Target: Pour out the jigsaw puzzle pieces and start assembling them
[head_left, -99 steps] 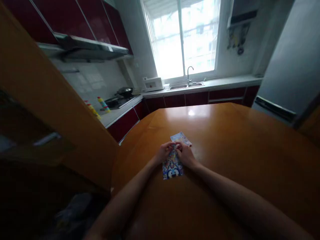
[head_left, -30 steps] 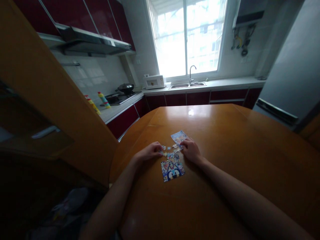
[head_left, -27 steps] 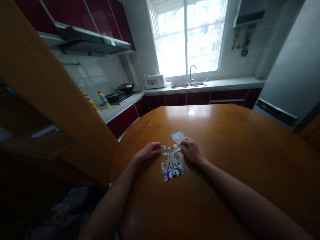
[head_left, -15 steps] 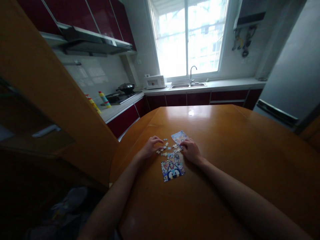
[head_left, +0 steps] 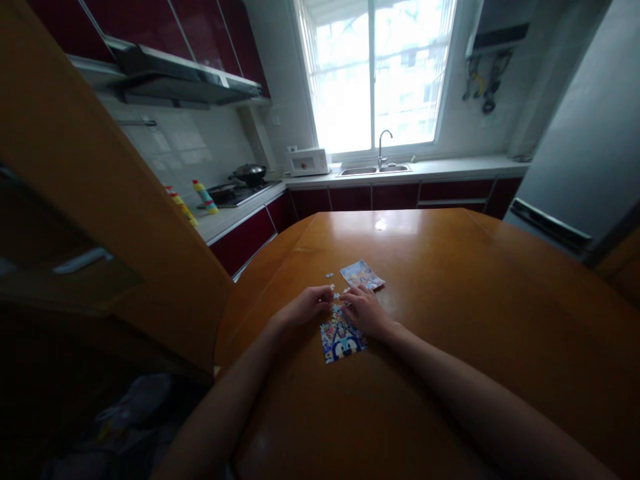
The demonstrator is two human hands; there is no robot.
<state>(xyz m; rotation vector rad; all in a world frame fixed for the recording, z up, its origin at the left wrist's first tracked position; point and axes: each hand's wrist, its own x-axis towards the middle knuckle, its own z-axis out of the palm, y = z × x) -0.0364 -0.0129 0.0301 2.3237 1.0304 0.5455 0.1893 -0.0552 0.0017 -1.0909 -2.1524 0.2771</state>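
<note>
A partly joined jigsaw puzzle with a blue cartoon dog's face lies on the wooden table. Loose puzzle pieces are scattered just beyond its upper edge. My left hand is closed at the left of these pieces, fingers curled inward; what they hold is hidden. From the right, my right hand reaches over the puzzle's upper right corner, its fingers bent and closed on a puzzle piece, and covers several others. Behind it lies a printed picture sheet, partly covered by the fingers.
The round-ended wooden table spreads around the puzzle. A tall wooden cabinet stands close on the left. Beyond the table are a stove with a wok, a microwave, a sink and, at right, a fridge.
My left hand has moved right and its fingers have curled closed. My right hand has shifted left and nearer, off the picture sheet's right side, over the loose pieces and puzzle corner.
</note>
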